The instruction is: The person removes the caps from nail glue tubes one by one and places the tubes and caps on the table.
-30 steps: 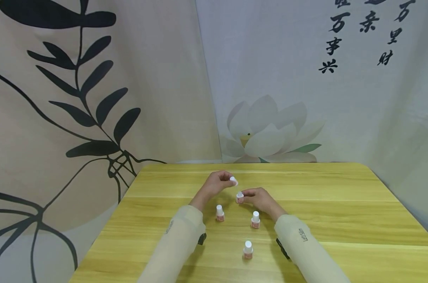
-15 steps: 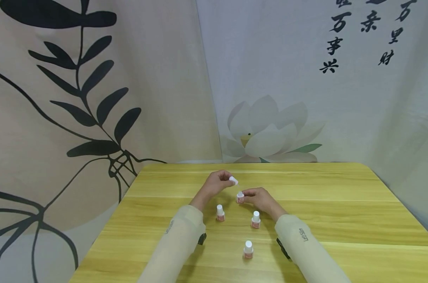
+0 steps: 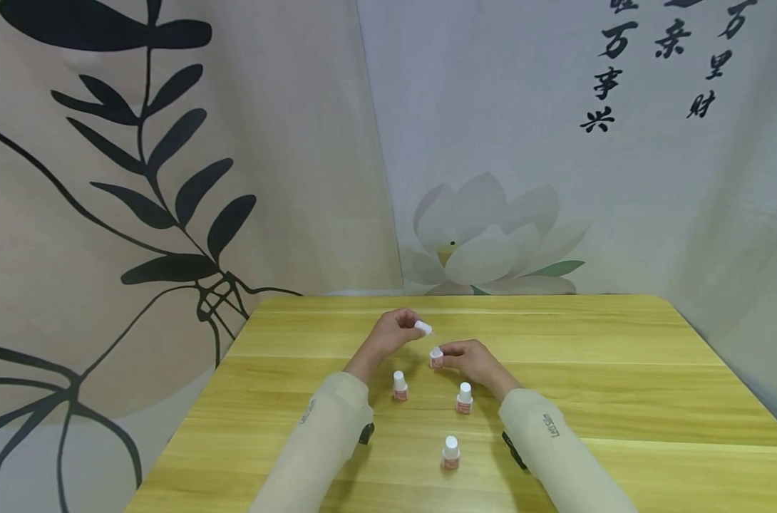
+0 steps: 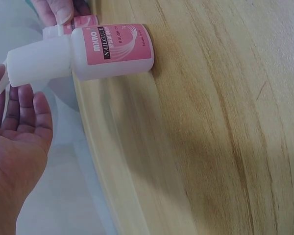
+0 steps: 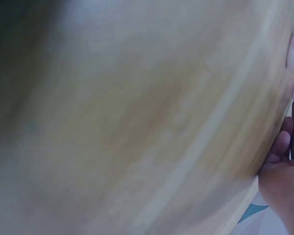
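In the head view my left hand (image 3: 393,332) pinches a white brush cap (image 3: 423,328), tilted, with its thin brush end pointing down and right. Just below it, my right hand (image 3: 475,360) holds a small uncapped nail glue bottle (image 3: 436,358) by its side, upright on the table. The left wrist view shows a capped nail glue bottle (image 4: 117,51) with a pink label close up, overlapping the fingers of the left hand (image 4: 17,156). At the edge of the right wrist view, the right hand (image 5: 286,181) appears beneath parts of pink-labelled bottles.
Three capped bottles stand nearer the person: one at left (image 3: 399,386), one at right (image 3: 464,399), and one in front (image 3: 450,453). The wooden table (image 3: 619,385) ends at a printed curtain (image 3: 299,142) behind.
The brush cap in my left hand has tipped further toward horizontal and shifted slightly left, so its thin brush end shows. The right hand and the bottles stay in place.
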A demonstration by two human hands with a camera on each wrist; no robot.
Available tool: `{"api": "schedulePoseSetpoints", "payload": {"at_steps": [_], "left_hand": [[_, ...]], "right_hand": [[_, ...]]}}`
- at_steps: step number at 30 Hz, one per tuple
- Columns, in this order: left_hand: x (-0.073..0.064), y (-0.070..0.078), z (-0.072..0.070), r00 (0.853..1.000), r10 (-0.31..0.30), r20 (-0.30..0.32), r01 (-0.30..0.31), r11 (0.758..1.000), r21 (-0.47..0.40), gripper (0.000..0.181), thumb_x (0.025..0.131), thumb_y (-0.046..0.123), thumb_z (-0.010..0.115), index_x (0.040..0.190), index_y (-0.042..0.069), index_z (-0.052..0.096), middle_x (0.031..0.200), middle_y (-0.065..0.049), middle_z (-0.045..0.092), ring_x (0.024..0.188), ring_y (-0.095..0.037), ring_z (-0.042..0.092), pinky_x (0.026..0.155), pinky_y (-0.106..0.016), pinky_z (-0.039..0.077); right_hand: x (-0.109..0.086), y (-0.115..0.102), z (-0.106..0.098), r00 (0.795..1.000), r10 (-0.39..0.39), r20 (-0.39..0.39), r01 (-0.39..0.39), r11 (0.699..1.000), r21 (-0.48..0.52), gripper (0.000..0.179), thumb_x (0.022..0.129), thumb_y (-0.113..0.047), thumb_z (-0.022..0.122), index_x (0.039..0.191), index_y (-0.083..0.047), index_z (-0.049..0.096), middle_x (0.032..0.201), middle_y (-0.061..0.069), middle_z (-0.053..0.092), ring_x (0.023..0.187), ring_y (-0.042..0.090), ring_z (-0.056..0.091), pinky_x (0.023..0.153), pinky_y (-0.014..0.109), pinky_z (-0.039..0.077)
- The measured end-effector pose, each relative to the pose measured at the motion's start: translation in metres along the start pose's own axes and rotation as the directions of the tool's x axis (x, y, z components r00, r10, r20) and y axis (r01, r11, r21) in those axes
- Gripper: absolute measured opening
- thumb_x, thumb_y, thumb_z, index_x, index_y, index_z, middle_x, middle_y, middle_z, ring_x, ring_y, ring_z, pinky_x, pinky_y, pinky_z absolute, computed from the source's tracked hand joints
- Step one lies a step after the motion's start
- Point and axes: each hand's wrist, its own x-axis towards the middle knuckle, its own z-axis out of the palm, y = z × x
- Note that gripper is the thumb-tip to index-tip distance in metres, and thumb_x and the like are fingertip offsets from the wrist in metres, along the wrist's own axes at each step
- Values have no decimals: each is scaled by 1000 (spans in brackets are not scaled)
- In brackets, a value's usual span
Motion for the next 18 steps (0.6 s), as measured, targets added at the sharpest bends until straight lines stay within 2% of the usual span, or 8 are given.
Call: {"api": "schedulePoseSetpoints", "payload": {"at_steps": [12,18], "left_hand": [[1,-3,0,1000,-1,-1,1,999,-36,16,90,10,73,105,6,67,95,-5,67,91,-19,62,94,-51,49],[1,-3,1,1000,1,-17,-1,1000,-18,16,89,10,74,104,7,68,95,-4,67,90,-18,62,89,-43,52]], "right_hand": [[0,-1,0,1000,8,8,-8,1000,4,26,93,-28,72,113,-12,75,104,-1,74,111,22,62,98,49,47],[0,-1,-1,1000,8,2,-8,1000,-7,25,93,-28,72,113,-13,75,105,-1,74,111,22,62,97,49,47]]}}
